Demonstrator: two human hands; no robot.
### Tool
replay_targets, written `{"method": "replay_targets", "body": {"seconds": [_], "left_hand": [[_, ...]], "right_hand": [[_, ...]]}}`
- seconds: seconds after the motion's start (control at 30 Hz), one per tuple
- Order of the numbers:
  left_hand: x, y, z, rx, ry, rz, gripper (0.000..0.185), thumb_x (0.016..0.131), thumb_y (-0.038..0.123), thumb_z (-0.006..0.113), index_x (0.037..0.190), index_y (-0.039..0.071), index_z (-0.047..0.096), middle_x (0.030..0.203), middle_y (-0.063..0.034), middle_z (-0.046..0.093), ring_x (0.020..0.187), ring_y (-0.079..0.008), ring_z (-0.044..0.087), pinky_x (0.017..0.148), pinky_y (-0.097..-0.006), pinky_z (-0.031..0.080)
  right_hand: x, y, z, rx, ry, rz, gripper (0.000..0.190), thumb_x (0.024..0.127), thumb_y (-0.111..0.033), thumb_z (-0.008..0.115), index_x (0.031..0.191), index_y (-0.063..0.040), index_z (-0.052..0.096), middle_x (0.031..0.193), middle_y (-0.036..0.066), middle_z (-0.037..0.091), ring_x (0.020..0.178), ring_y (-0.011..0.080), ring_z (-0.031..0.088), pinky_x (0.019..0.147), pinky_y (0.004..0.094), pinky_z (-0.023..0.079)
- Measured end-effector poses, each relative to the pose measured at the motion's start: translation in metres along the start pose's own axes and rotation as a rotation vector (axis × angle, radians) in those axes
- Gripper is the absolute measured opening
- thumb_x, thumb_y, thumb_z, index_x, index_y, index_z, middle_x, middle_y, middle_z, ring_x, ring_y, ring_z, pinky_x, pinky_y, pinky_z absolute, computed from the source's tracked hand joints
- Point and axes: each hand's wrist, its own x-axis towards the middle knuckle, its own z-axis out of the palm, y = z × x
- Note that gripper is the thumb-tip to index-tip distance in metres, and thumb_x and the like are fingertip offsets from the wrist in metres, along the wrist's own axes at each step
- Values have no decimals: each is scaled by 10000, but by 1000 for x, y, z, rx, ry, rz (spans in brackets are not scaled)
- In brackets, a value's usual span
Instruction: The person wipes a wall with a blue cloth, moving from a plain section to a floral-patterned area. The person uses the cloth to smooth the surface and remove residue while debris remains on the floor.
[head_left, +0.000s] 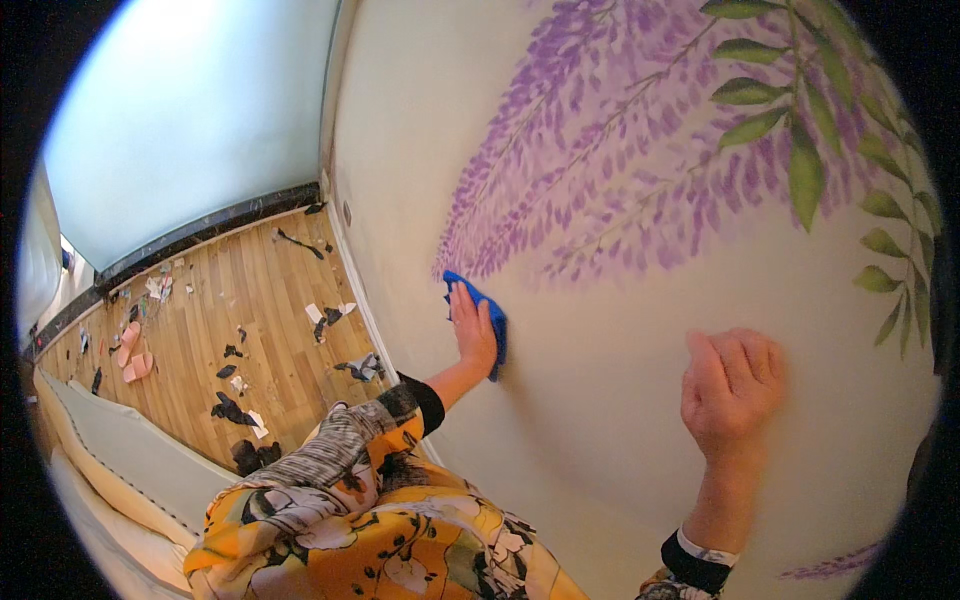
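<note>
My left hand (474, 330) presses a blue cloth (498, 330) against a pale wall (600, 397), just below the lower tip of a painted purple flower cluster (517, 172). Its fingers point upward and lie over the cloth. To the right, my right hand (733, 386) is curled with its fingers folded, in front of the bare-painted part of the wall; nothing shows in it. Whether it touches the wall I cannot tell. Painted green leaves (806, 169) spread above and to the right of it.
Wooden flooring (277, 292) at the left is strewn with dark scraps and pieces of paper. Pink slippers (138, 367) lie among them. A frosted glass panel (195, 135) rises above a dark sill, and the padded edge of a bed or sofa (135, 442) stands at the lower left.
</note>
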Motion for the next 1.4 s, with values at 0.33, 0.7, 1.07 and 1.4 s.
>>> {"method": "replay_targets", "body": {"seconds": [0.33, 0.7, 1.07, 1.4], "left_hand": [[-66, 119, -27, -19, -86, 671, 804, 1037, 434, 542, 1636, -24, 262, 1722, -285, 174, 1587, -506, 146, 1247, -659, 95], [74, 113, -30, -96, 151, 758, 696, 1059, 404, 526, 1604, -6, 384, 1691, -241, 316, 1564, -464, 268, 1260, -578, 171], [104, -44, -17, -40, 34, 45, 613, 1154, 326, 349, 1678, 49, 198, 1735, -194, 193, 1590, -384, 205, 1284, -492, 188], [-83, -52, 22, -6, -92, -207, 693, 1136, 350, 397, 1674, -1, 136, 1729, -267, 132, 1591, -454, 135, 1291, -525, 137]], "right_hand": [[-15, -47, 59, -72, -239, -37, 430, 933, -157, 614, 1332, -8, 673, 1546, 100, 546, 1507, 295, 429, 1208, 577, 326], [-18, -55, 67, -140, -260, -40, 397, 953, -209, 588, 1313, -81, 696, 1595, 84, 516, 1531, 291, 414, 1237, 584, 288], [-17, -57, 67, -181, -283, -23, 356, 964, -202, 587, 1286, -120, 714, 1581, 41, 541, 1513, 262, 447, 1233, 589, 290], [-19, -54, 65, -186, -273, -53, 355, 953, -203, 591, 1268, -89, 712, 1534, 60, 576, 1493, 276, 465, 1211, 593, 313]]}}
